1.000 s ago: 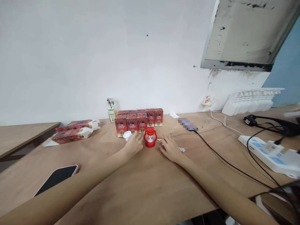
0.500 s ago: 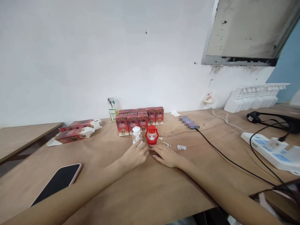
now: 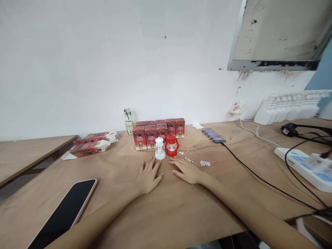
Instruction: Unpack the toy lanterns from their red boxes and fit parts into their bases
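A small white lantern (image 3: 160,149) stands upright on the wooden table (image 3: 166,214), close beside a red lantern (image 3: 171,146) with a red side frame. My left hand (image 3: 148,175) lies palm down just in front of the white lantern, its fingers spread and holding nothing. Nearest to the red lantern's base, my right hand (image 3: 188,170) rests on the table with its fingers stretched out. Right of the red lantern lie several button cells (image 3: 188,159), bent wire pieces (image 3: 194,149) and small white plastic parts (image 3: 205,163).
Red printed boxes (image 3: 140,139) stand in rows behind the lanterns. Opened flat boxes (image 3: 90,148) lie to the left, near a black-screened phone (image 3: 64,211). A power strip (image 3: 306,167), a black cable (image 3: 254,178) and a second phone (image 3: 213,135) are on the right.
My left hand has let go of the white lantern and spread its fingers on the table. The white lantern now stands upright on its own. My right hand stays by the red lantern.
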`<state>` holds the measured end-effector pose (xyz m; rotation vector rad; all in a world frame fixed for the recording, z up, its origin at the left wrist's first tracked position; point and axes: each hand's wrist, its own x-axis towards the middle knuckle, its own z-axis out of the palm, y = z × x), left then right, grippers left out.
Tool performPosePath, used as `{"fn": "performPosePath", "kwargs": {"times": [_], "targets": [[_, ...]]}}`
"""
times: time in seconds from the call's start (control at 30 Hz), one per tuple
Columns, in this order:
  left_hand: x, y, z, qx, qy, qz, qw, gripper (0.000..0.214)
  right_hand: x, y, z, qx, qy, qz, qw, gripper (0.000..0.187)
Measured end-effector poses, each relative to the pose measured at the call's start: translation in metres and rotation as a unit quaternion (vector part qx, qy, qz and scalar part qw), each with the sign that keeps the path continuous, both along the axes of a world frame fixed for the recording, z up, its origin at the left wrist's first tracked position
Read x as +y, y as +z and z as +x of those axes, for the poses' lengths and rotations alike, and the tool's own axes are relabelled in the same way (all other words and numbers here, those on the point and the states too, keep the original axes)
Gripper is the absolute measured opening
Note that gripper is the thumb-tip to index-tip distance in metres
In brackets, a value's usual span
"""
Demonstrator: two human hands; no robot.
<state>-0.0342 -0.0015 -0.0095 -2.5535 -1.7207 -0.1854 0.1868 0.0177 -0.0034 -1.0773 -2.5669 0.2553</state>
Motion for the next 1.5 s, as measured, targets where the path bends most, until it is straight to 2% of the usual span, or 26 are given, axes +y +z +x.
{"fn": "performPosePath", "kwargs": {"times": [0.27,0.4,0.5,0.7,0.87,0.97,1.07,1.17,1.37,1.5], "targets": [[0.016,0.000,0.023,0.002,0.034,-0.009,0.999,0.056,0.002,-0.002,0.001,-0.005,0.008,0.015,1.000,0.046],[0.014,0.001,0.023,-0.005,0.019,0.012,1.000,0.052,-0.001,-0.003,0.001,-0.015,0.007,0.035,0.999,0.043],[0.010,0.004,0.022,-0.017,-0.006,0.042,0.999,0.043,0.000,-0.003,0.001,-0.023,-0.001,0.070,0.997,0.034],[0.008,0.008,0.024,-0.023,-0.063,0.046,0.997,0.031,0.014,-0.003,0.011,-0.054,-0.116,0.127,0.984,0.017],[0.008,0.010,0.023,-0.019,-0.075,0.047,0.996,0.031,0.021,-0.009,0.017,-0.074,-0.183,0.134,0.971,0.033],[0.007,0.010,0.023,-0.017,-0.079,0.047,0.996,0.031,0.020,-0.010,0.017,-0.069,-0.187,0.130,0.971,0.031],[0.008,0.011,0.023,-0.016,-0.080,0.046,0.996,0.030,0.015,-0.006,0.016,-0.042,-0.153,0.140,0.977,0.024],[0.008,0.010,0.023,-0.016,-0.080,0.049,0.995,0.030,0.005,-0.002,0.011,-0.001,-0.084,0.131,0.988,0.020],[0.008,0.010,0.022,-0.013,-0.083,0.042,0.996,0.030,-0.022,0.002,-0.005,0.075,0.061,0.014,0.995,0.023],[0.009,0.009,0.021,-0.010,-0.081,0.040,0.996,0.032,-0.030,0.007,-0.009,0.062,0.067,-0.059,0.994,0.030]]}}
